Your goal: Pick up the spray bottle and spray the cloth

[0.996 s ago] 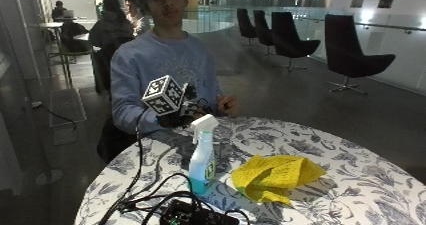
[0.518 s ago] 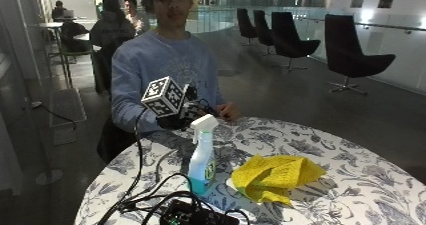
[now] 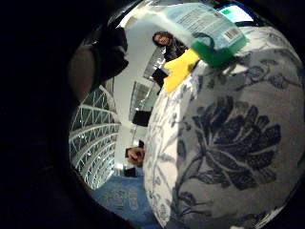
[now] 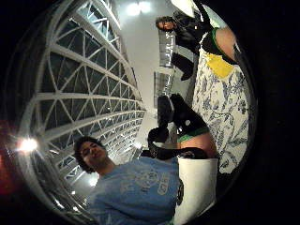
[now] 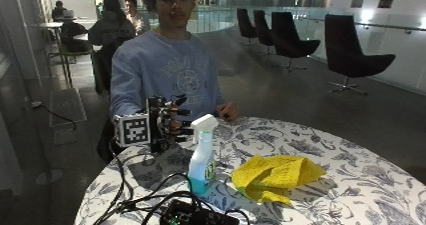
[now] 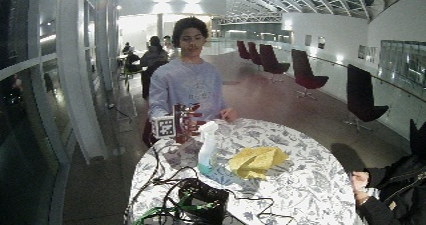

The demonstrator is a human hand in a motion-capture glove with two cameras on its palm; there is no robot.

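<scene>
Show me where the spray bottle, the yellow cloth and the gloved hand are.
spray bottle (image 5: 201, 167), outside view, on its clear body below the white trigger head.
yellow cloth (image 5: 276, 175), outside view, middle of the crumpled cloth.
gloved right hand (image 5: 168, 122), outside view, on the glove, beside the bottle's head.

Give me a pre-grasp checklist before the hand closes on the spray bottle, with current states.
1. Spray bottle upright on the table: ok.
2. Right hand beside the bottle's head, not gripping: ok, fingers look relaxed.
3. Gap from hand to bottle free of other things: ok.
4. Cloth lies beside the bottle: ok.
5. Nozzle aimed at the cloth: not ok, it points toward the hand.
6. Cables clear of the bottle base: cannot tell.
</scene>
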